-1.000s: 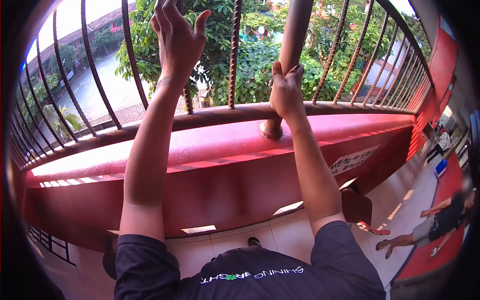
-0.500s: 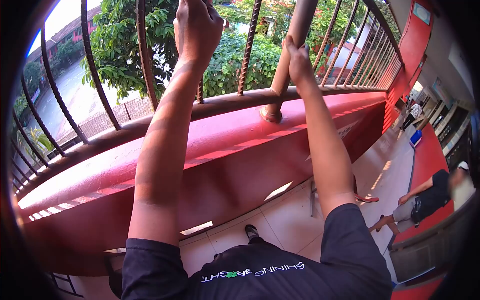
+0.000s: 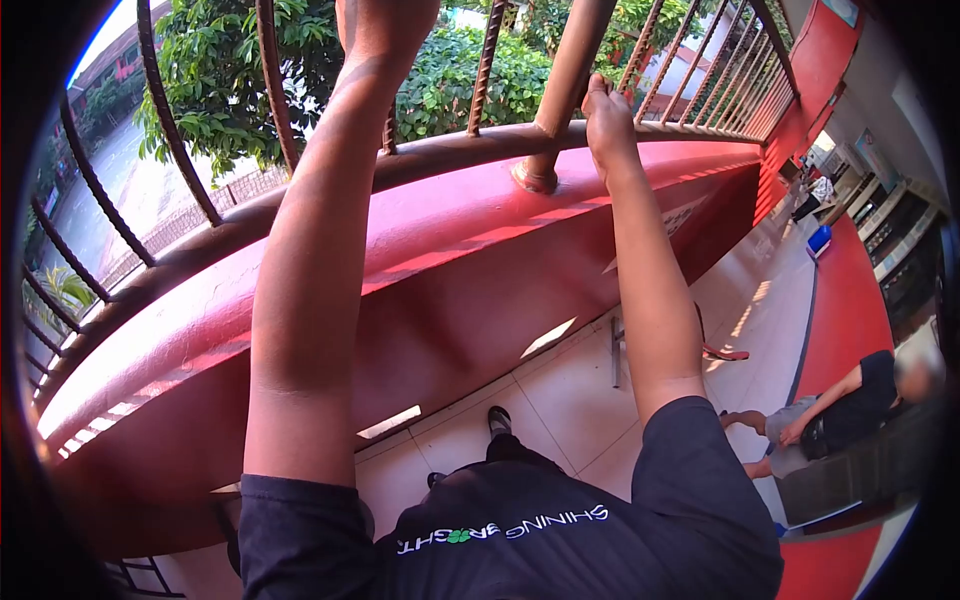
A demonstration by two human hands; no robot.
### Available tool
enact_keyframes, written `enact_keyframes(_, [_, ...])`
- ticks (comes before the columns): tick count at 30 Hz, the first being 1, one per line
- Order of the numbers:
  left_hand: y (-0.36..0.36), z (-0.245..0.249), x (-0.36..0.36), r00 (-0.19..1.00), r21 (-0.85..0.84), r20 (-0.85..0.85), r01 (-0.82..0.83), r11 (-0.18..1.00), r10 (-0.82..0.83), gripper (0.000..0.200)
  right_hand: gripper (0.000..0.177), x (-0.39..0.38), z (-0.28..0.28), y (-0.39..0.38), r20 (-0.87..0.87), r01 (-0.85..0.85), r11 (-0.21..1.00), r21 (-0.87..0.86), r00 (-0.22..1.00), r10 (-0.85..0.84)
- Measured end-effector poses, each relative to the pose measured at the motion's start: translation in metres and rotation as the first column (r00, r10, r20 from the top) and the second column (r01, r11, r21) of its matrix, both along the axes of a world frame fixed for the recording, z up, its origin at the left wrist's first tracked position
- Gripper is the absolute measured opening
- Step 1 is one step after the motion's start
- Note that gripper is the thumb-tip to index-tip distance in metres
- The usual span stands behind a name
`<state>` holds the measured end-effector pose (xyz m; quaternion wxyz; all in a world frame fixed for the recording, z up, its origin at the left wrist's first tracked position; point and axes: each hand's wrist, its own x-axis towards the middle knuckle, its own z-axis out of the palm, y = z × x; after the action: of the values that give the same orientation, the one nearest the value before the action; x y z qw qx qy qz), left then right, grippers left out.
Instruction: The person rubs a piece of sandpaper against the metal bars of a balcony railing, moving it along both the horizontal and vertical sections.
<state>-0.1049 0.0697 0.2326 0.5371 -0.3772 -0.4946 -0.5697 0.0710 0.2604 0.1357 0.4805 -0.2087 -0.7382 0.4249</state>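
My left hand [image 3: 388, 28] is raised at the top edge, in front of the metal railing. Its fingers are cut off by the frame, so its grip is hidden. A twisted railing bar [image 3: 390, 128] shows beside the left wrist. My right hand [image 3: 610, 125] is closed, fingers curled, just right of the thick brown post [image 3: 572, 70]. Whatever it holds, if anything, is hidden. Below it runs the brown bottom rail [image 3: 465, 148], fixed above a red-pink ledge [image 3: 430, 215].
Behind the bars stand leafy bushes [image 3: 470, 85] and a tree [image 3: 235, 80]. At right, a seated person [image 3: 870, 405] in dark clothes is beside the walkway. A blue object [image 3: 820, 240] lies farther along, near another person [image 3: 815, 198]. A stool leg [image 3: 616, 355] stands by the wall.
The view has shifted, and railing and left hand appear higher, the left fingers now out of frame. My right hand has come off the thick post to its right, with its fingers curled.
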Motion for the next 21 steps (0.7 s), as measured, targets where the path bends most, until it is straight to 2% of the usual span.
enact_keyframes(2, [0.000,-0.001,-0.002,0.997,-0.060,0.044,0.065,0.996,-0.062,0.061,0.041,-0.006,-0.023,-0.016,-0.029,0.129,0.967,0.222,0.992,-0.126])
enact_keyframes(3, [0.008,-0.004,-0.016,0.995,-0.006,-0.088,0.037,0.999,-0.037,0.068,0.039,-0.011,-0.045,-0.020,0.055,0.223,0.950,0.221,0.969,-0.240])
enact_keyframes(4, [0.005,-0.005,-0.012,0.995,-0.010,-0.086,0.042,0.999,-0.042,0.068,0.043,-0.004,-0.054,-0.051,0.112,0.329,0.910,0.251,0.924,-0.365])
enact_keyframes(6, [-0.003,-0.001,-0.004,0.995,-0.144,0.042,0.094,0.985,-0.089,0.065,0.044,-0.012,-0.081,-0.032,-0.049,0.377,0.805,0.458,0.915,-0.400])
enact_keyframes(7, [-0.011,0.005,0.007,0.995,-0.149,0.045,0.098,0.984,-0.092,0.065,0.045,0.000,-0.058,-0.045,0.068,0.270,0.899,0.346,0.948,-0.311])
enact_keyframes(8, [-0.019,0.011,0.018,0.974,-0.264,0.217,0.126,0.956,-0.068,0.062,0.045,0.002,-0.052,-0.037,0.131,0.222,0.917,0.331,0.952,-0.278])
enact_keyframes(9, [-0.022,0.013,0.026,0.925,-0.369,0.378,0.171,0.913,-0.020,0.059,0.045,0.000,-0.057,-0.041,0.143,0.248,0.917,0.311,0.942,-0.303])
enact_keyframes(10, [-0.015,0.001,0.026,0.925,-0.380,0.379,0.176,0.908,-0.021,0.059,0.045,-0.006,-0.063,-0.048,0.153,0.275,0.916,0.291,0.932,-0.329])
enact_keyframes(11, [-0.004,-0.017,0.024,0.974,-0.256,0.068,-0.194,0.947,0.218,0.055,0.047,-0.013,-0.088,-0.047,0.012,0.367,0.793,0.486,0.905,-0.426])
enact_keyframes(12, [0.005,-0.033,0.020,0.852,-0.015,-0.192,-0.500,0.866,0.488,0.052,0.049,-0.007,-0.093,-0.057,0.097,0.280,0.843,0.459,0.928,-0.361])
enact_keyframes(13, [0.002,-0.049,0.035,0.904,-0.209,-0.168,-0.424,0.881,0.394,0.050,0.049,-0.004,-0.098,-0.055,0.091,0.246,0.844,0.476,0.941,-0.326])
enact_keyframes(14, [0.001,-0.065,0.041,0.916,-0.229,-0.237,-0.377,0.898,0.324,0.051,0.050,-0.002,-0.102,-0.053,0.083,0.214,0.846,0.488,0.954,-0.289])
enact_keyframes(15, [-0.004,-0.076,0.056,0.856,-0.170,-0.300,-0.482,0.859,0.421,0.055,0.050,-0.004,-0.106,-0.052,0.085,0.209,0.852,0.480,0.955,-0.283])
enact_keyframes(16, [0.004,-0.096,0.063,0.852,-0.269,-0.274,-0.514,0.815,0.447,0.069,0.050,-0.006,-0.107,-0.050,0.047,0.203,0.882,0.425,0.968,-0.245])
enact_keyframes(18, [0.013,-0.120,0.055,0.959,-0.391,-0.234,-0.244,0.887,0.161,0.073,0.049,-0.007,-0.111,-0.054,0.014,0.190,0.909,0.371,0.978,-0.210])
enact_keyframes(20, [0.015,-0.140,0.056,0.951,-0.738,-0.004,-0.210,0.642,0.308,0.080,0.050,-0.009,-0.117,-0.069,0.171,0.249,0.896,0.368,0.929,-0.328])
enact_keyframes(21, [0.015,-0.137,0.058,0.943,-0.794,0.028,-0.181,0.581,0.332,0.085,0.050,-0.008,-0.119,-0.069,0.153,0.294,0.823,0.487,0.899,-0.411])
